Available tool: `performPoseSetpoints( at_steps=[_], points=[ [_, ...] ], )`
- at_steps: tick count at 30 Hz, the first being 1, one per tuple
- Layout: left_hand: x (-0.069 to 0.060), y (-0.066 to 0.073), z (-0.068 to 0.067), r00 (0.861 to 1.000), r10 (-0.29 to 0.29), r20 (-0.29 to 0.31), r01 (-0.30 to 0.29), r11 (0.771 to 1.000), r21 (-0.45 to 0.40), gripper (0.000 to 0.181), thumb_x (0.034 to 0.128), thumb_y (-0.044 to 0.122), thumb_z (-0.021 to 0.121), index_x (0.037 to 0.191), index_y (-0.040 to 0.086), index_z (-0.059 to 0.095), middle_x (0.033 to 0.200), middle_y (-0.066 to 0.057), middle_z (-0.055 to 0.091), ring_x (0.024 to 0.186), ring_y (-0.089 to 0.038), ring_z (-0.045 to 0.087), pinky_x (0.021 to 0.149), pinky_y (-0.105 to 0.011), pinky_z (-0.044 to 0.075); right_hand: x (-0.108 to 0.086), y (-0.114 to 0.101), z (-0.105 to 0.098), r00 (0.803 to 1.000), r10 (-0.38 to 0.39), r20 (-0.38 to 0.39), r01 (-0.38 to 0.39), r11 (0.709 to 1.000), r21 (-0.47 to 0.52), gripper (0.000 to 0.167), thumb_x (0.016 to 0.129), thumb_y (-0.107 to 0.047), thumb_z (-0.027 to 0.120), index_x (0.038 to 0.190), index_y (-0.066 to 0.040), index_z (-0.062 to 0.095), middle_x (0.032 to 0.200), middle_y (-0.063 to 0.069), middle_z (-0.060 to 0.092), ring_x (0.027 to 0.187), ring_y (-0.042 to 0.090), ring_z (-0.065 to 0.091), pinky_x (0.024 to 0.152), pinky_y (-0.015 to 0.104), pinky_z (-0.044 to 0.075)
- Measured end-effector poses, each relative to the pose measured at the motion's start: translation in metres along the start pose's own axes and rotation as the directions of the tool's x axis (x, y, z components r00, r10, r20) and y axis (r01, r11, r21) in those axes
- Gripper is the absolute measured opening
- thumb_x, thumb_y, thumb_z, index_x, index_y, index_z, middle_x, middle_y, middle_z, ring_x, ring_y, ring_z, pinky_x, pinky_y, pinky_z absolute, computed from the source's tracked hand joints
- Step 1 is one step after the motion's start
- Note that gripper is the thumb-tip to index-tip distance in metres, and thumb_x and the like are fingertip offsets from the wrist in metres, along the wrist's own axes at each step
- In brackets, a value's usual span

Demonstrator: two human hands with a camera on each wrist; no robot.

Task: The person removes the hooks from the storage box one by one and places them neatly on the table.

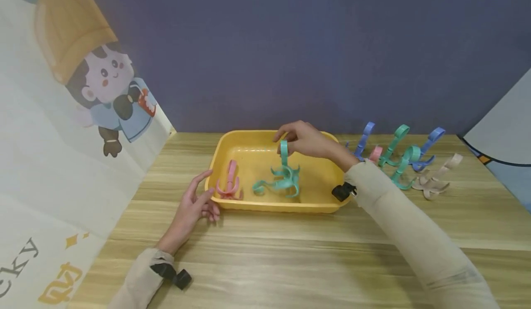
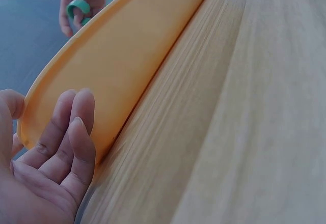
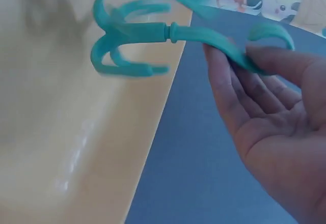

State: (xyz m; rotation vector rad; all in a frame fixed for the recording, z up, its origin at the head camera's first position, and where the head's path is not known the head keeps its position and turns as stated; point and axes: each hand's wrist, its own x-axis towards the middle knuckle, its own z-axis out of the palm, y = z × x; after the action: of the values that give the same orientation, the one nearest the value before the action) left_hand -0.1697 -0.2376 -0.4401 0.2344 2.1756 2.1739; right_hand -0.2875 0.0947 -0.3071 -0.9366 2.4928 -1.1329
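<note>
Right hand (image 1: pixel 306 138) is pinching a teal four-prong hook (image 3: pixel 140 32) by its curved top, thumb against fingers. Hook is hanging prongs-down over the yellow tray (image 1: pixel 249 205), directly below the right hand. A second teal hook (image 1: pixel 280 185) is lying on its side in the tray, below the same hand, its curl pointing toward the left hand (image 1: pixel 191 210). Can't tell whether the two are touching.

Left hand is resting at the tray's near corner: thumb and index spread along the rim, other fingers loosely bending outside the wall. A pink hook (image 1: pixel 231 173) is lying inside the tray, just beside the left hand's fingertips.

Tray is sitting on a wood-grain worktop (image 1: pixel 265 253). Six more hooks are standing or leaning there, to the right of the right hand: two blue, two green, one pink partly hiding behind the forearm, one beige (image 1: pixel 431 184), the beige one sitting farthest right.

Both arms are wearing beige sleeves (image 1: pixel 415 235), with a black wrist device (image 1: pixel 343 191) showing at each cuff. A dark blue wall (image 1: pixel 290 46) is rising beyond the hands; a cartoon-printed panel (image 1: pixel 41 138) is standing left of the left hand.
</note>
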Motion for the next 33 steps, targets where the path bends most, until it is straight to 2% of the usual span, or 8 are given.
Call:
performPoseSetpoints(
  at_steps=[5, 9, 14, 17, 21, 26, 29, 33],
  points=[
    [0.001, -0.001, -0.001, 1.000, -0.005, 0.000, 0.005, 1.000, 0.012, 0.054, 0.1050, 0.027, 0.053, 0.154, 0.022, 0.030, 0.063, -0.011, 0.067, 0.052, -0.024, 0.066, 0.049, -0.032, 0.056, -0.014, 0.009, -0.001, 0.999, 0.029, -0.028, -0.033, 0.991, -0.133, 0.030, 0.096, 0.005, 0.051, 0.120, -0.003, 0.067, 0.091, 0.006, 0.074, 0.078, 0.021, 0.071, 0.070, 0.034, 0.058],
    [0.002, -0.002, -0.002, 1.000, -0.009, 0.004, 0.009, 1.000, 0.014, 0.054, 0.1049, 0.027, 0.054, 0.154, 0.022, 0.030, 0.064, -0.012, 0.067, 0.052, -0.024, 0.067, 0.049, -0.033, 0.056, -0.026, 0.015, -0.002, 0.997, 0.045, -0.065, -0.058, 0.977, -0.204, 0.035, 0.092, 0.007, 0.050, 0.122, -0.003, 0.066, 0.098, 0.010, 0.073, 0.077, 0.020, 0.071, 0.069, 0.033, 0.058],
    [0.001, -0.001, -0.001, 1.000, -0.005, 0.005, 0.005, 1.000, 0.008, 0.054, 0.1050, 0.027, 0.053, 0.154, 0.023, 0.030, 0.064, -0.011, 0.067, 0.052, -0.024, 0.066, 0.049, -0.032, 0.056, -0.041, 0.015, -0.006, 0.991, 0.008, -0.137, -0.040, 0.971, -0.237, 0.028, 0.094, 0.005, 0.056, 0.119, -0.002, 0.068, 0.103, 0.013, 0.073, 0.079, 0.022, 0.073, 0.066, 0.032, 0.060],
    [0.000, 0.000, 0.000, 1.000, -0.003, 0.002, 0.003, 1.000, 0.006, 0.054, 0.1052, 0.027, 0.053, 0.154, 0.023, 0.030, 0.064, -0.010, 0.067, 0.052, -0.023, 0.066, 0.049, -0.032, 0.056, -0.049, 0.015, -0.009, 0.983, -0.012, -0.184, -0.045, 0.952, -0.301, 0.025, 0.096, 0.002, 0.058, 0.118, -0.003, 0.069, 0.097, 0.010, 0.074, 0.076, 0.019, 0.071, 0.064, 0.032, 0.058],
    [0.000, 0.001, 0.000, 1.000, -0.004, 0.002, 0.004, 1.000, 0.000, 0.055, 0.1052, 0.026, 0.053, 0.154, 0.023, 0.029, 0.064, -0.010, 0.067, 0.052, -0.023, 0.066, 0.049, -0.032, 0.056, -0.060, 0.015, -0.011, 0.978, -0.016, -0.210, -0.064, 0.927, -0.369, 0.026, 0.096, 0.001, 0.057, 0.119, -0.002, 0.069, 0.101, 0.012, 0.073, 0.081, 0.021, 0.069, 0.068, 0.034, 0.058],
    [0.000, 0.001, 0.000, 1.000, -0.006, 0.006, 0.006, 1.000, -0.003, 0.055, 0.1053, 0.026, 0.053, 0.155, 0.023, 0.029, 0.063, -0.010, 0.067, 0.052, -0.023, 0.066, 0.048, -0.031, 0.056, -0.075, 0.016, -0.012, 0.980, -0.011, -0.200, -0.066, 0.925, -0.373, 0.034, 0.095, -0.001, 0.055, 0.128, 0.001, 0.062, 0.118, 0.018, 0.069, 0.097, 0.030, 0.070, 0.077, 0.041, 0.060],
    [0.000, 0.001, 0.001, 1.000, -0.007, 0.007, 0.007, 1.000, -0.003, 0.055, 0.1053, 0.026, 0.053, 0.154, 0.023, 0.029, 0.063, -0.010, 0.067, 0.052, -0.023, 0.066, 0.048, -0.032, 0.056, -0.082, 0.013, -0.009, 0.979, 0.009, -0.206, -0.081, 0.935, -0.347, 0.037, 0.098, -0.010, 0.060, 0.133, 0.001, 0.057, 0.124, 0.019, 0.066, 0.100, 0.032, 0.070, 0.082, 0.043, 0.060],
    [0.000, 0.001, 0.001, 1.000, -0.007, 0.005, 0.007, 1.000, 0.000, 0.055, 0.1054, 0.026, 0.053, 0.154, 0.023, 0.029, 0.063, -0.010, 0.067, 0.052, -0.023, 0.066, 0.048, -0.032, 0.056, -0.086, 0.013, 0.002, 0.959, 0.008, -0.282, -0.107, 0.935, -0.337, 0.041, 0.099, -0.021, 0.065, 0.132, 0.002, 0.056, 0.109, 0.018, 0.071, 0.089, 0.029, 0.072, 0.075, 0.042, 0.061]
  ],
)
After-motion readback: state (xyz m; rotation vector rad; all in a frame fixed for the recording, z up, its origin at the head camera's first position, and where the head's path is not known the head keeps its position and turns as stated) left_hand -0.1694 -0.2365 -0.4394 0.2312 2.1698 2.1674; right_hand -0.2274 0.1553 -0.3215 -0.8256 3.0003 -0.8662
